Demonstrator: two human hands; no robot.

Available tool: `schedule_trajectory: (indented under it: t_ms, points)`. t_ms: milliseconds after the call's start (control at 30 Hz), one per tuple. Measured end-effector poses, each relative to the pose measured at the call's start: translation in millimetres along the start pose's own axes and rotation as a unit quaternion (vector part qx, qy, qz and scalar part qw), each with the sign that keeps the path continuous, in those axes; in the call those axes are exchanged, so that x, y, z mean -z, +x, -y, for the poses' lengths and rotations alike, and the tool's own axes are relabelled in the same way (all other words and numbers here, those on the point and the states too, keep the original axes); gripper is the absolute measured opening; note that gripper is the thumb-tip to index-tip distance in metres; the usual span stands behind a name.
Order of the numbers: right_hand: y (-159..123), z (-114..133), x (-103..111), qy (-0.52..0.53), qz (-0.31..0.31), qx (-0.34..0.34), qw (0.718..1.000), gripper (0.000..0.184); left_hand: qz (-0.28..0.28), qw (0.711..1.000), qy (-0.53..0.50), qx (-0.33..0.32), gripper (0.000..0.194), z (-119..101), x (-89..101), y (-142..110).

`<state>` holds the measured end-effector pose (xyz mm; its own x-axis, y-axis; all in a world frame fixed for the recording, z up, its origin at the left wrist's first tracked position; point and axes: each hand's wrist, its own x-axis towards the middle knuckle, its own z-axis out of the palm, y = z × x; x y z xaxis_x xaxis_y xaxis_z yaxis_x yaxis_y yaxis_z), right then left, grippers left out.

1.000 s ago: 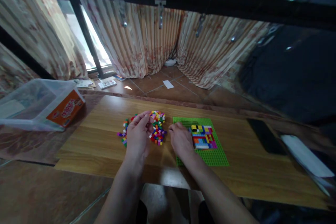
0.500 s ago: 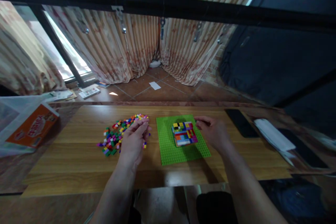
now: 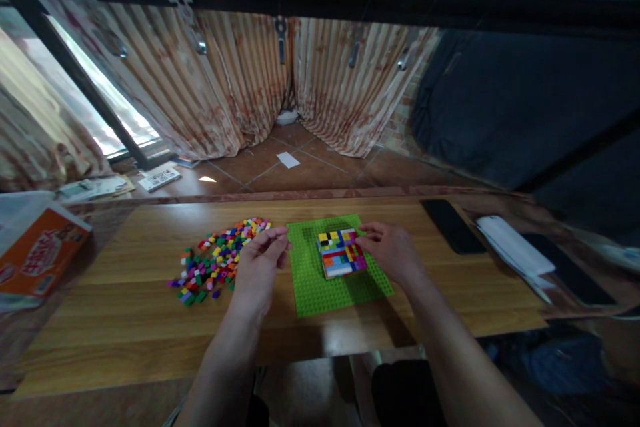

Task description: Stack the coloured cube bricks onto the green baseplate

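A block built of many-coloured toy bricks [image 3: 340, 260] stands on a green studded baseplate [image 3: 313, 297]. My right hand [image 3: 393, 250] is at the block's upper right edge, thumb and fingers drawn together, the tips at or against its top bricks. Whatever sits between those fingertips is too small to make out. Left of the baseplate, my left hand [image 3: 260, 267] hovers with thumb and forefinger pinched; any piece in it is hidden. Beside and behind it spreads a loose pile of small coloured bricks [image 3: 215, 260] on the wooden table [image 3: 130, 320].
A black phone [image 3: 453, 227] lies on the table's right side. Past that edge are a white object [image 3: 515, 247] and a dark flat panel [image 3: 570, 267]. An orange-and-white box [image 3: 45, 253] in a plastic bag is at the left. Curtains [image 3: 240, 80] hang behind.
My right hand has come left onto the block's upper right edge, from just beside it. My left hand stays pinched near the pile. The whole view has shifted slightly.
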<state>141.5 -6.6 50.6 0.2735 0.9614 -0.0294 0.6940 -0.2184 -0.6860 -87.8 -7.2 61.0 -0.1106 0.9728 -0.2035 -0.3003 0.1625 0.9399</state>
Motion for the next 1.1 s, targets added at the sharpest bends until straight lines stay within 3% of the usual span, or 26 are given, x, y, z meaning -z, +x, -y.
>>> schedule_trajectory:
  t_ms: [500,867,967,1100]
  points:
    - [6,-17,-9,0.108,-0.006,-0.019,0.994,0.023,0.018,0.999,0.049,-0.017,0.030,4,-1.3,-2]
    - [10,-18,-8,0.282,0.054,-0.095,0.953,0.019,0.037,0.996,0.083,-0.002,0.029,6,-9.0,-5]
    - [14,-21,-3,0.298,0.028,-0.116,0.947,0.009,0.047,0.993,0.106,-0.011,0.027,10,-7.7,-4]
    - [23,-37,0,0.221,-0.048,-0.086,0.970,0.018,0.083,0.982,0.168,-0.030,0.027,18,-4.9,-1]
